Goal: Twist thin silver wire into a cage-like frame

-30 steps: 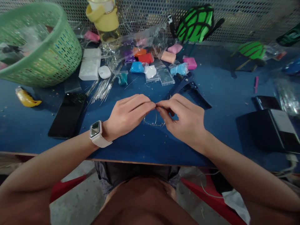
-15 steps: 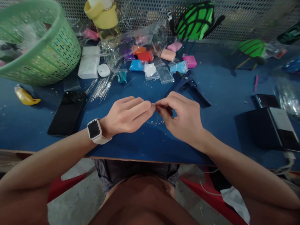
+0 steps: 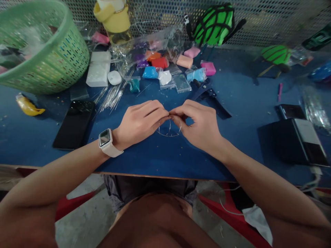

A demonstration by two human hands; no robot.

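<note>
A thin wire frame (image 3: 170, 135) with curved loops hangs beneath my fingertips, over the blue table. My left hand (image 3: 142, 120), with a watch on its wrist, is closed, its fingers pinching the top of the wire. Against it, my right hand (image 3: 198, 127) pinches the same spot between thumb and forefinger. The fingers hide where the wires meet. Dark pliers (image 3: 207, 91) lie just beyond my right hand. A bundle of straight silver wires (image 3: 112, 94) rests beyond my left hand.
A black phone (image 3: 74, 124) and a green basket (image 3: 51, 58) are at the left. Colourful clay packets (image 3: 150, 72) lie along the back, near a green wire-framed shell (image 3: 214, 26). A dark box (image 3: 289, 139) stands at the right, on the blue table (image 3: 155, 158).
My left fingers have bunched closer together and my right hand has shifted slightly left. More of the wire loops shows beneath the hands.
</note>
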